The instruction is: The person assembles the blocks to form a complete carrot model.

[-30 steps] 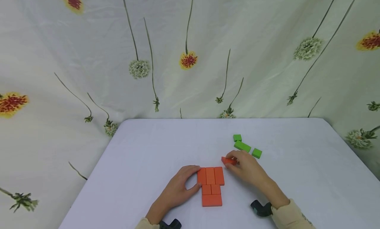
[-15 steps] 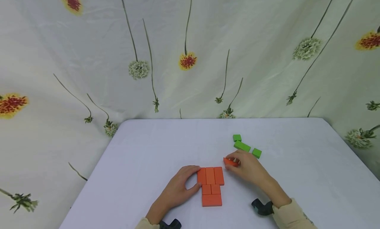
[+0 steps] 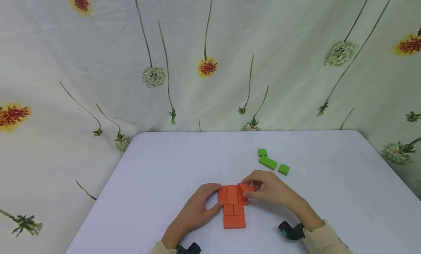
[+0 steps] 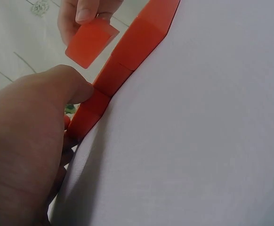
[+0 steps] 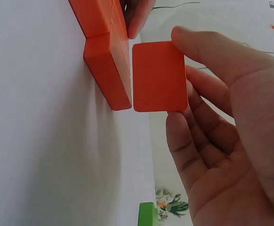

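Note:
In the head view, several orange blocks [image 3: 232,194] lie joined flat, a wider top row above a narrower stem. My left hand [image 3: 200,205] holds the left block of the top row [image 3: 223,195], thumb at its near end and fingers at its far end. My right hand [image 3: 273,188] pinches an orange triangular block [image 3: 246,188] over the top row's right part. The right wrist view shows that triangular block's [image 5: 158,77] rectangular face between thumb and fingers, raised beside the laid blocks [image 5: 106,70]. In the left wrist view, my left thumb [image 4: 78,84] touches the row's side.
Three green blocks lie beyond my right hand: a small one [image 3: 262,152], a long one [image 3: 268,162] and another small one [image 3: 284,169]. The white table [image 3: 164,166] ends at a flower-printed cloth [image 3: 184,97].
My right hand has carried the triangular block left and nearer, from beside the top row to over its right part. My left hand stays in place.

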The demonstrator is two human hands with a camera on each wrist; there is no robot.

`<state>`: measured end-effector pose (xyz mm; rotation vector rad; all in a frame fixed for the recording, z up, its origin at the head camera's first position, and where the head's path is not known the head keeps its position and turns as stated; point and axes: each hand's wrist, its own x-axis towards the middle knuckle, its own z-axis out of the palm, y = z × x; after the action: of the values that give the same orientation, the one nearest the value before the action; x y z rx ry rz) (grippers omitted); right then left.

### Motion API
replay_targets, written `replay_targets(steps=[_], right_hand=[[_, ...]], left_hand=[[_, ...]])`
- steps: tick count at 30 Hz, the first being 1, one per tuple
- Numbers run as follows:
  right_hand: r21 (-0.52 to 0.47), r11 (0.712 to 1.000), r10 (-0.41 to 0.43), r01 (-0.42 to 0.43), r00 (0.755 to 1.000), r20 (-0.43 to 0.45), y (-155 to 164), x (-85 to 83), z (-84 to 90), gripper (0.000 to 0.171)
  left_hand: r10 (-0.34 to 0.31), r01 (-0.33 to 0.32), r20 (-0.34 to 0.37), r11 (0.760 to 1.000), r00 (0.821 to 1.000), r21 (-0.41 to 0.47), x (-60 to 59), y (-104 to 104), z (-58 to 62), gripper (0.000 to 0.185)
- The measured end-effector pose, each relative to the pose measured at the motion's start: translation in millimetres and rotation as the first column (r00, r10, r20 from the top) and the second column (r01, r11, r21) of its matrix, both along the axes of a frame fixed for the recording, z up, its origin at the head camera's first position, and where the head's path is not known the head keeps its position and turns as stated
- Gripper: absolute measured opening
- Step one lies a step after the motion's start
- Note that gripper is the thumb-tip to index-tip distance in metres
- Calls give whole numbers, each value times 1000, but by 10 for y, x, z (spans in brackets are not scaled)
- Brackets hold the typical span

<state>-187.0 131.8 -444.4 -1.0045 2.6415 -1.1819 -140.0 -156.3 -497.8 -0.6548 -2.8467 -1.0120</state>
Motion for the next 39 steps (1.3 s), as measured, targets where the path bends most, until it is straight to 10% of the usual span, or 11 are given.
replay_targets(steps=[39], right_hand=[[-52, 923, 384, -381, 902, 200, -337, 289, -32, 21]], left_hand=[[-28, 29, -29, 998, 999, 49, -20, -19, 21, 53]])
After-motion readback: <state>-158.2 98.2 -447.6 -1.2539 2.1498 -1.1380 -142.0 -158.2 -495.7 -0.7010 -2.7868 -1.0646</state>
